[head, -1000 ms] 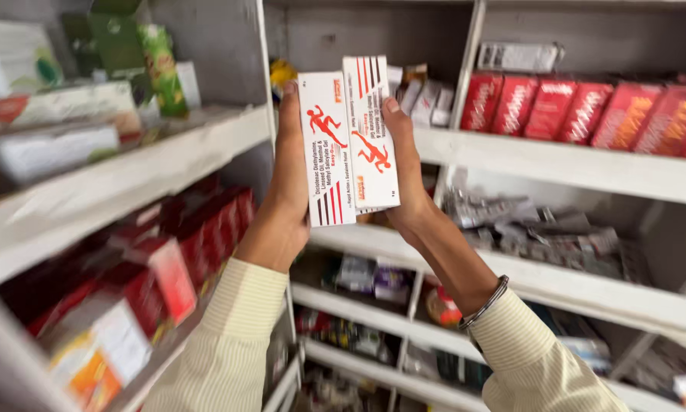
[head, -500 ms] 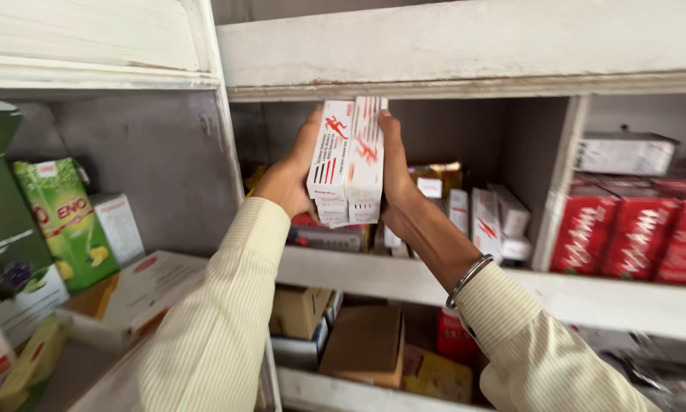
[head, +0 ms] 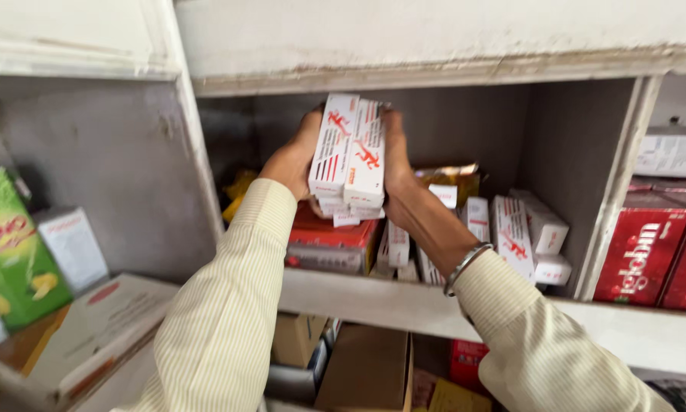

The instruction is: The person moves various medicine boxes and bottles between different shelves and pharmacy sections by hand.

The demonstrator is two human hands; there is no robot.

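Pressed between the left hand (head: 293, 156) and the right hand (head: 398, 164), a bundle of white cartons with red figure prints (head: 348, 156) is held upright at the upper centre of the frame, inside the mouth of a grey shelf compartment (head: 450, 126). Both hands are clasped on the bundle's sides, palms inward, and smaller white cartons of the same kind are seen stacked under the two front ones.

A second ago the same bundle was held out in the open, in front of lower shelves; half a second ago it had been raised to this compartment's level. Now it has been carried further in, above a red and white flat box (head: 335, 240) lying on the shelf board (head: 373, 301). It is judged that the bundle is being brought to rest among similar stock, since like white cartons (head: 515, 236) are already leaned at the right of the compartment. No contact with the box below can be made out yet.

Red boxes (head: 652, 255) are stood in the next compartment at the right edge, and a green packet (head: 7, 252) is seen at the far left.
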